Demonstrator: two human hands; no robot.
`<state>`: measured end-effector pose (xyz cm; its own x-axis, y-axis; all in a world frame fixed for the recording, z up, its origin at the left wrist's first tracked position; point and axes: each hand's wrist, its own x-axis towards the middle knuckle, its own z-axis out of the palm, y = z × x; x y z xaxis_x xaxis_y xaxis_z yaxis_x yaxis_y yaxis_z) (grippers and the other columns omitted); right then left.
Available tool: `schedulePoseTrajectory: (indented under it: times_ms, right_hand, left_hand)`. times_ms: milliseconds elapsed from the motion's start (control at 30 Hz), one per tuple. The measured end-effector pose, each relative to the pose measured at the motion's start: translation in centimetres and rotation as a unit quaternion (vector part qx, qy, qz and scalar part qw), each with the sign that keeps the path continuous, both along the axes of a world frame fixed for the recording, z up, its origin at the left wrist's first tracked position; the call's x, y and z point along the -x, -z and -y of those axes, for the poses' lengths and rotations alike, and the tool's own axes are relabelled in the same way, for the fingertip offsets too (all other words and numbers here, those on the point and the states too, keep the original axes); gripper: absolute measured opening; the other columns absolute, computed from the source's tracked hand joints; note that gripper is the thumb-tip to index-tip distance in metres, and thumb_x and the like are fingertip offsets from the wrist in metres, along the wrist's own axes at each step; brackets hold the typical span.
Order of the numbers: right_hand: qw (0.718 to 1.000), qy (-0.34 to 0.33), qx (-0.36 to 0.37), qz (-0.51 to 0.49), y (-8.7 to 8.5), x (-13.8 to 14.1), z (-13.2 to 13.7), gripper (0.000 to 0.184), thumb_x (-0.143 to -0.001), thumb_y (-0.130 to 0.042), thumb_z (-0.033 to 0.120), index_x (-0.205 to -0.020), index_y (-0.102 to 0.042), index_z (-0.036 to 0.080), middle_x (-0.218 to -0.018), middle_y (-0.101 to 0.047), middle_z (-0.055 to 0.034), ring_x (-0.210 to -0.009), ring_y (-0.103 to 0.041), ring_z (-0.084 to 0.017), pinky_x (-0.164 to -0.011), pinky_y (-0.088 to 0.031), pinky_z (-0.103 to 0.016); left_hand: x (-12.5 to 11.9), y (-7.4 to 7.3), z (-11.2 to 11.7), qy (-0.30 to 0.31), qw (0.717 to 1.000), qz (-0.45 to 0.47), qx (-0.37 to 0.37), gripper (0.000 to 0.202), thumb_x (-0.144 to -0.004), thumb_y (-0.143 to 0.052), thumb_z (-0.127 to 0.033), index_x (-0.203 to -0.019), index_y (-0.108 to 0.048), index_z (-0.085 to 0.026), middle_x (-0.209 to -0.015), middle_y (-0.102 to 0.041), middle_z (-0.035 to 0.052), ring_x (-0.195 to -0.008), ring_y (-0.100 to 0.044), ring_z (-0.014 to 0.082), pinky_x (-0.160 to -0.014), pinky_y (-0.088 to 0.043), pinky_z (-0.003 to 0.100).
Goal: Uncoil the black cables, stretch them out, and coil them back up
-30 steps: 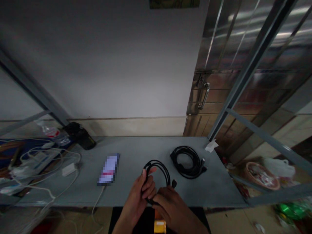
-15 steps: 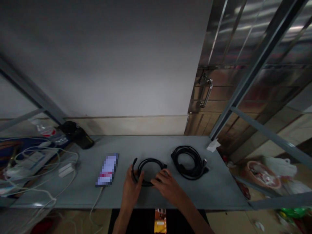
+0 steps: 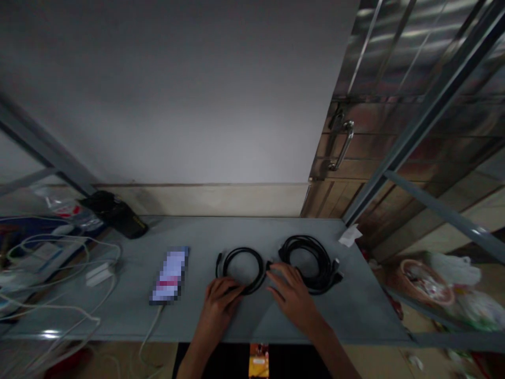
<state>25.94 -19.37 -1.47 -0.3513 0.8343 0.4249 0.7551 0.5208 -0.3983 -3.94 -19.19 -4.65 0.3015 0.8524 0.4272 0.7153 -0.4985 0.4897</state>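
A small coil of black cable (image 3: 262, 266) lies on the grey tabletop, with one plug end (image 3: 219, 258) sticking up at its left. My left hand (image 3: 221, 305) is at the coil's near left side, fingers bent together on the cable. My right hand (image 3: 295, 299) is between this coil and a larger, thicker coil of black cable (image 3: 321, 258) to its right. The right fingers are spread, their tips close by the small coil's other end (image 3: 269, 265); whether they touch it I cannot tell. Part of the larger coil is hidden behind this hand.
Left of the coils lies a phone (image 3: 170, 276) with a white cord. Further left are tangled white cables (image 3: 98, 316), a white adapter (image 3: 98, 275), a black object (image 3: 118, 213) and a plastic bottle (image 3: 71, 210). A metal post (image 3: 389, 158) and a crumpled paper (image 3: 350, 235) are at right.
My right hand has let go of the small coil and moved right, its fingers spreading. My left hand has shifted from the coil's left side to its near edge. The view has tilted slightly.
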Motion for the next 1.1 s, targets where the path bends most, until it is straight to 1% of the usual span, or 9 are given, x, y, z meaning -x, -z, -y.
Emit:
schedulePoseTrajectory:
  times_ms: [100, 233, 367, 533, 733, 833, 933, 1000, 1100]
  right_hand:
    - [0.994, 0.09, -0.057, 0.011, 1.3, -4.5, -0.1, 0.042, -0.114, -0.064, 0.036, -0.155, -0.063, 0.025, -0.156, -0.065, -0.0152, -0.145, -0.061, -0.034, -0.123, -0.052, -0.059]
    - [0.987, 0.138, -0.082, 0.027, 3.5, -8.7, 0.2, 0.055, -0.113, -0.064, 0.051, -0.158, -0.058, 0.02, -0.152, -0.068, -0.0185, -0.143, -0.063, -0.038, -0.119, -0.054, -0.06]
    - [0.987, 0.135, -0.087, 0.027, 4.9, -9.4, 1.0, 0.05, -0.11, -0.069, 0.056, -0.145, -0.067, 0.021, -0.14, -0.074, -0.0145, -0.136, -0.067, -0.036, -0.122, -0.051, -0.06]
    - [0.989, 0.12, -0.086, 0.018, 4.7, -8.8, 1.3, 0.031, -0.114, -0.065, 0.048, -0.133, -0.074, 0.024, -0.126, -0.079, -0.0093, -0.125, -0.074, -0.029, -0.127, -0.047, -0.058]
    - [0.989, 0.114, -0.091, -0.01, 3.4, -8.7, 1.5, 0.02, -0.118, -0.059, 0.036, -0.12, -0.075, 0.025, -0.117, -0.081, -0.0066, -0.116, -0.076, -0.027, -0.124, -0.048, -0.056]
    - [0.985, 0.129, -0.097, -0.056, 2.0, -8.6, 1.2, 0.027, -0.118, -0.056, 0.041, -0.11, -0.076, 0.025, -0.108, -0.083, -0.0077, -0.107, -0.078, -0.028, -0.113, -0.055, -0.052]
    - [0.977, 0.16, -0.095, -0.108, 0.0, -8.7, 0.5, 0.041, -0.118, -0.052, 0.054, -0.103, -0.077, 0.025, -0.097, -0.083, -0.0094, -0.092, -0.079, -0.028, -0.091, -0.062, -0.045]
    - [0.971, 0.177, -0.098, -0.126, -1.6, -8.7, 0.3, 0.045, -0.118, -0.049, 0.057, -0.106, -0.077, 0.023, -0.091, -0.082, -0.0087, -0.082, -0.079, -0.026, -0.079, -0.061, -0.039]
    - [0.956, 0.215, -0.111, -0.166, -4.7, -8.4, 0.9, 0.047, -0.117, -0.051, 0.059, -0.106, -0.075, 0.021, -0.086, -0.081, -0.007, -0.072, -0.077, -0.023, -0.069, -0.058, -0.034]
  left_hand:
    - [0.2, 0.0, -0.3, -0.021, 0.999, 0.025, -0.024, 0.024, -0.103, -0.079, -0.037, -0.126, -0.087, -0.037, -0.121, -0.084, 0.0071, -0.12, -0.075, 0.0319, -0.107, -0.056, 0.05]
    - [0.1, -1.0, 0.2, -0.051, 0.995, 0.062, -0.064, 0.043, -0.099, -0.084, -0.045, -0.141, -0.078, -0.035, -0.139, -0.078, 0.0101, -0.133, -0.069, 0.0351, -0.114, -0.055, 0.055]
    - [-0.1, -2.4, 0.9, -0.094, 0.988, 0.084, -0.089, 0.042, -0.104, -0.079, -0.037, -0.146, -0.072, -0.034, -0.141, -0.074, 0.0107, -0.134, -0.066, 0.0342, -0.115, -0.054, 0.056]
    - [-0.3, -3.2, 1.4, -0.127, 0.981, 0.096, -0.109, 0.034, -0.104, -0.077, -0.032, -0.138, -0.074, -0.032, -0.13, -0.076, 0.0108, -0.125, -0.068, 0.0337, -0.111, -0.056, 0.054]
    - [-0.4, -3.2, 1.4, -0.127, 0.979, 0.112, -0.11, 0.028, -0.102, -0.079, -0.033, -0.13, -0.077, -0.031, -0.124, -0.078, 0.0108, -0.121, -0.07, 0.0342, -0.108, -0.056, 0.053]
    - [-0.4, -3.1, 1.4, -0.126, 0.979, 0.113, -0.112, 0.027, -0.103, -0.079, -0.033, -0.13, -0.077, -0.03, -0.124, -0.078, 0.0108, -0.121, -0.07, 0.0336, -0.109, -0.056, 0.053]
    - [-0.5, -3.1, 1.5, -0.126, 0.979, 0.115, -0.115, 0.025, -0.104, -0.078, -0.033, -0.129, -0.077, -0.03, -0.123, -0.079, 0.0104, -0.12, -0.07, 0.0329, -0.108, -0.056, 0.052]
    - [-0.5, -3.2, 1.5, -0.125, 0.979, 0.118, -0.112, 0.024, -0.104, -0.077, -0.034, -0.127, -0.078, -0.03, -0.121, -0.079, 0.0101, -0.118, -0.071, 0.0329, -0.107, -0.057, 0.052]
    - [-0.4, -3.3, 1.7, -0.122, 0.978, 0.128, -0.107, 0.022, -0.104, -0.076, -0.036, -0.125, -0.079, -0.03, -0.119, -0.08, 0.0099, -0.116, -0.072, 0.033, -0.106, -0.057, 0.051]
